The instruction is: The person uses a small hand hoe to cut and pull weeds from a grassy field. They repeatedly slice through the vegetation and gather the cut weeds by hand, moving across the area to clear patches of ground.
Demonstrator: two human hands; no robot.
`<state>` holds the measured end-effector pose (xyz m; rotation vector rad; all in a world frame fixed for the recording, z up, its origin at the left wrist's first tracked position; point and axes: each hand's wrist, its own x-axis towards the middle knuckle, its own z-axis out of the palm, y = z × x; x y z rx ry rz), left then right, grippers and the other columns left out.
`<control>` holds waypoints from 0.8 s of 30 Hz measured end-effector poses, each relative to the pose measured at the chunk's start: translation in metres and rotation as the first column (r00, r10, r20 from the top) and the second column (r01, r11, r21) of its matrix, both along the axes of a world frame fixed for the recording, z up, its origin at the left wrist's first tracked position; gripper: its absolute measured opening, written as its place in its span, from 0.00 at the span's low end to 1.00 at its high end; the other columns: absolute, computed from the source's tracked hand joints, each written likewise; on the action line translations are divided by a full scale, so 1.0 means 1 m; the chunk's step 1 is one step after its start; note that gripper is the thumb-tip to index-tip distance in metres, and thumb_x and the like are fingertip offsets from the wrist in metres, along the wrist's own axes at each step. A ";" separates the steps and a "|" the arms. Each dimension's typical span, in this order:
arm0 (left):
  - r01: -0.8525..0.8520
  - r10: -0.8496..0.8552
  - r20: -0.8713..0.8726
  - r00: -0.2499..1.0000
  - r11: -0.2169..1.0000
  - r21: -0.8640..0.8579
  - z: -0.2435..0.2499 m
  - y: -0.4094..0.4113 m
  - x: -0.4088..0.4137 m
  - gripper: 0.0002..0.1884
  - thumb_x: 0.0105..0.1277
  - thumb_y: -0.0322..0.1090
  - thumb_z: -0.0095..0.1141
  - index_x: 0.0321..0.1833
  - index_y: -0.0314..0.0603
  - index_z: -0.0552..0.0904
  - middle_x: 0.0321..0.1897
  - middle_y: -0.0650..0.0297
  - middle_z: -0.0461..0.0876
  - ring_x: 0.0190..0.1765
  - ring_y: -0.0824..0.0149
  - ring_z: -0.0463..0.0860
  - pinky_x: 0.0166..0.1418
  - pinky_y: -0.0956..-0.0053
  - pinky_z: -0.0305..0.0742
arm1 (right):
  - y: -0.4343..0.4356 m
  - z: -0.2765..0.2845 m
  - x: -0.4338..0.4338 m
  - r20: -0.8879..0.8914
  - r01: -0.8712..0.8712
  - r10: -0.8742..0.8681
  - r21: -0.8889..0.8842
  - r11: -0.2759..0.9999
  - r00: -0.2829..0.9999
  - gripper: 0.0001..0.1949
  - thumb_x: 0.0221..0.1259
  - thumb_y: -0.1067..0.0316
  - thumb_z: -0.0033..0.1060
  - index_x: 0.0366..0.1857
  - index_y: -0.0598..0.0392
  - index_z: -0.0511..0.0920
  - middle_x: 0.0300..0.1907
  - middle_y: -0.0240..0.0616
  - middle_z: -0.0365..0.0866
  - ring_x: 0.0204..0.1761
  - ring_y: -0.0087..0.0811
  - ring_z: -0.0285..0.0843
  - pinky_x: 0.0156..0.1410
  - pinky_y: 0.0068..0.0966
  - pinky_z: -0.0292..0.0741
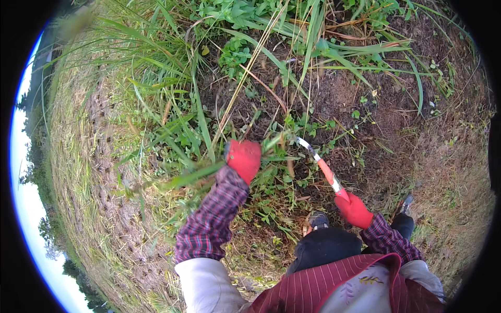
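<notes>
My left hand (244, 158), in a red glove, is closed around a bunch of cut-looking grass and weed stems (197, 173). Blades stick out of the fist on both sides and blur on the left. In my right hand (354, 211), also red-gloved, is the lower end of a slim sickle-like hand tool (328, 172) with an orange-and-white handle. Its metal neck slants up and left towards the stems beside my left fist. The working end is blurred among leaves, so its shape cannot be made out.
Tall grass (168, 51) and leafy weeds (231, 11) stand ahead. Bare dark soil (348, 94) with scattered sprigs spreads to the right. Flattened straw and stubble (94, 187) cover the left side. My shoe (319, 220) is close below the weeds.
</notes>
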<state>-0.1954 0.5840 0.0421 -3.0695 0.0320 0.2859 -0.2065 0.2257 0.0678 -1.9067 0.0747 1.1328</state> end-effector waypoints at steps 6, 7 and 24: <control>-0.044 0.048 0.091 0.995 0.998 -0.045 0.011 -0.004 -0.049 0.05 0.48 0.29 0.53 0.29 0.42 0.74 0.24 0.57 0.78 0.27 0.54 0.78 0.32 0.60 0.70 | 0.072 0.013 0.074 0.005 -0.038 0.038 0.035 0.999 0.999 0.22 0.60 0.50 0.56 0.39 0.65 0.73 0.25 0.37 0.77 0.29 0.25 0.77 0.33 0.28 0.72; -0.072 0.075 0.071 0.995 0.997 -0.041 0.013 -0.004 -0.048 0.05 0.48 0.29 0.53 0.29 0.42 0.74 0.25 0.57 0.78 0.27 0.53 0.78 0.32 0.60 0.70 | 0.089 0.025 0.090 0.057 -0.111 0.110 0.024 0.993 0.992 0.25 0.59 0.47 0.55 0.40 0.66 0.73 0.25 0.41 0.78 0.29 0.32 0.79 0.34 0.31 0.74; -0.338 0.288 -0.194 0.938 0.885 -0.319 0.102 0.016 -0.098 0.46 0.41 0.50 0.73 0.63 0.37 0.65 0.47 0.43 0.75 0.46 0.48 0.79 0.47 0.59 0.76 | -0.053 -0.007 -0.033 0.024 0.243 -0.242 -0.036 0.969 0.970 0.18 0.56 0.55 0.60 0.40 0.59 0.75 0.27 0.41 0.77 0.29 0.33 0.78 0.34 0.31 0.73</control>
